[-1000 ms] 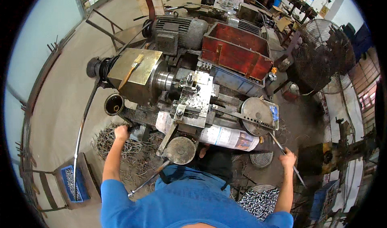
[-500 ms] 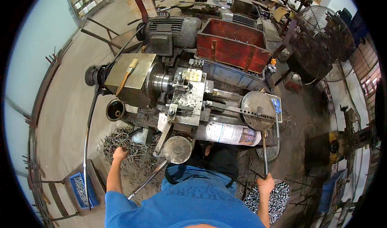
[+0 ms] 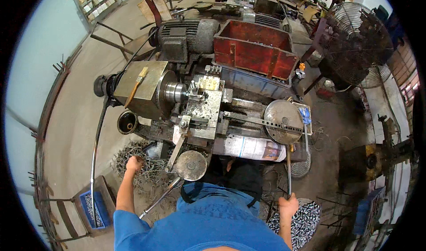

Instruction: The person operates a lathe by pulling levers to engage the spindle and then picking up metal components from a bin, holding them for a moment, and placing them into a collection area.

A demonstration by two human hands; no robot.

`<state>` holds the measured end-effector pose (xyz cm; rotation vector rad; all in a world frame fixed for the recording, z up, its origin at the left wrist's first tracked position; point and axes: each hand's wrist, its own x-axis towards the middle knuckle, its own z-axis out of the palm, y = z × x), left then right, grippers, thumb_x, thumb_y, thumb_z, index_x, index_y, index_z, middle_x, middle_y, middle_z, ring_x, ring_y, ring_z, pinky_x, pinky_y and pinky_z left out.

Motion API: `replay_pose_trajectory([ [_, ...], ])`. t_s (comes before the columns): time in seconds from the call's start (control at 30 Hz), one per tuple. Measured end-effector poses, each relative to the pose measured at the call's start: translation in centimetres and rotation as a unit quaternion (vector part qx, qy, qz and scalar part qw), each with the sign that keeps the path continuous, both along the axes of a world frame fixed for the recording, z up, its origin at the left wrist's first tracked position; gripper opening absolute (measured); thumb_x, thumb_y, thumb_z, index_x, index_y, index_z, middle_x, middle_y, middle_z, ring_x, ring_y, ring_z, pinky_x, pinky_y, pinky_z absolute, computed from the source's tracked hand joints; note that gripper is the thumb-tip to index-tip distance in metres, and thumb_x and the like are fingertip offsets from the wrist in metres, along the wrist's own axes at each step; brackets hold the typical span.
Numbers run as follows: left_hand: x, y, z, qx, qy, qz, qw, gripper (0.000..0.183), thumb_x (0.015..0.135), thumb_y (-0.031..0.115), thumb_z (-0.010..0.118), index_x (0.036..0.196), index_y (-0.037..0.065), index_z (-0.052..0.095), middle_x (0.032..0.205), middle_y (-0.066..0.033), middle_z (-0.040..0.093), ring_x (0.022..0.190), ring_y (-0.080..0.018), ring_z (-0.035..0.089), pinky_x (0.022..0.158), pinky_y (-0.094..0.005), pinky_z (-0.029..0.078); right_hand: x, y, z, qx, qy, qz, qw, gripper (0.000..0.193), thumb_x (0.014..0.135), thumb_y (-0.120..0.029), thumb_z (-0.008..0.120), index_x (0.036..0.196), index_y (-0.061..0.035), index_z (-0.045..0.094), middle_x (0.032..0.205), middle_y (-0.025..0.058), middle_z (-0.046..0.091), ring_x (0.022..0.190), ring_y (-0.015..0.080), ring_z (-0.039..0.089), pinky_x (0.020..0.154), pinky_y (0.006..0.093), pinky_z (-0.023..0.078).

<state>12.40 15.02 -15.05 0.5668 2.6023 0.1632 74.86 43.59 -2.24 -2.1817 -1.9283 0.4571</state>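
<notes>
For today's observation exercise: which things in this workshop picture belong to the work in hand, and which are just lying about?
In the work:
right hand gripping the long lever
left hand in the pile of metal swarf
lathe

Lying about:
red metal box
standing fan
newspaper
brush on the headstock
blue crate

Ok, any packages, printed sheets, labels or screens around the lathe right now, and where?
Newspaper sheet: draped over the lathe's front edge, rectangular, white with grey print and a colour picture.
Blue bin: floor at lower left, rectangular, holds small metal parts.
Blue packet: beside the round metal disc, small.
No screens visible.
</notes>
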Motion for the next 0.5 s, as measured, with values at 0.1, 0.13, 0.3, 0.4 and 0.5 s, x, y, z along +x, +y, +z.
replay_pose_trajectory([
  [0.1, 0.0, 1.1, 1.9, 0.035, -0.037, 0.039, 0.998, 0.03, 0.069, 0.028, 0.064, 0.094, 0.012, 0.069, 0.088, -0.0167, 0.066, 0.085, -0.0327, 0.063, 0.076, -0.0418, 0.05, 4.2, 3.2, -2.0, 0.039, -0.107, 0.03, 0.993, 0.032, 0.062, -0.03, 0.061, 0.081, -0.0042, 0.057, 0.07, 0.0223, 0.06, 0.07, 0.0409, 0.06, 0.062, 0.0499, 0.046],
  [0.13, -0.4, 1.7, 2.2, 0.042, 0.009, 0.018, 0.999, 0.03, 0.07, 0.028, 0.063, 0.094, 0.011, 0.068, 0.088, -0.017, 0.066, 0.085, -0.0332, 0.063, 0.076, -0.042, 0.05, 5.1, 4.9, -1.2, 0.062, -0.133, 0.035, 0.989, 0.032, 0.064, -0.031, 0.061, 0.081, -0.0041, 0.057, 0.07, 0.0214, 0.06, 0.068, 0.0406, 0.06, 0.063, 0.0504, 0.047],
  [0.3, -1.8, 5.5, 2.3, 0.041, 0.1, -0.088, 0.99, 0.034, 0.073, 0.028, 0.062, 0.101, 0.008, 0.065, 0.092, -0.0181, 0.065, 0.088, -0.0349, 0.062, 0.076, -0.0442, 0.049, 10.9, 17.8, -2.4, 0.079, -0.256, 0.03, 0.963, 0.027, 0.061, -0.024, 0.059, 0.08, -0.0057, 0.063, 0.079, 0.017, 0.062, 0.08, 0.0365, 0.061, 0.068, 0.0459, 0.048],
  [0.4, -2.0, 6.2, 0.4, 0.009, 0.103, -0.17, 0.98, 0.035, 0.079, 0.039, 0.06, 0.098, 0.01, 0.064, 0.091, -0.018, 0.065, 0.09, -0.0339, 0.062, 0.076, -0.0445, 0.049, 10.3, 22.7, -2.9, 0.157, -0.27, 0.049, 0.949, 0.036, 0.059, -0.021, 0.058, 0.091, -0.0047, 0.063, 0.089, 0.0147, 0.062, 0.084, 0.0342, 0.058, 0.074, 0.0457, 0.045],
  [0.5, -0.7, 7.9, 0.3, -0.016, 0.134, -0.169, 0.976, 0.039, 0.081, 0.045, 0.057, 0.086, 0.007, 0.064, 0.089, -0.0196, 0.065, 0.081, -0.0354, 0.064, 0.069, -0.0444, 0.051, 5.6, 20.5, -0.2, 0.259, -0.211, 0.082, 0.939, 0.041, 0.058, -0.019, 0.058, 0.096, -0.0037, 0.064, 0.087, 0.0144, 0.062, 0.087, 0.0336, 0.057, 0.081, 0.047, 0.041],
])
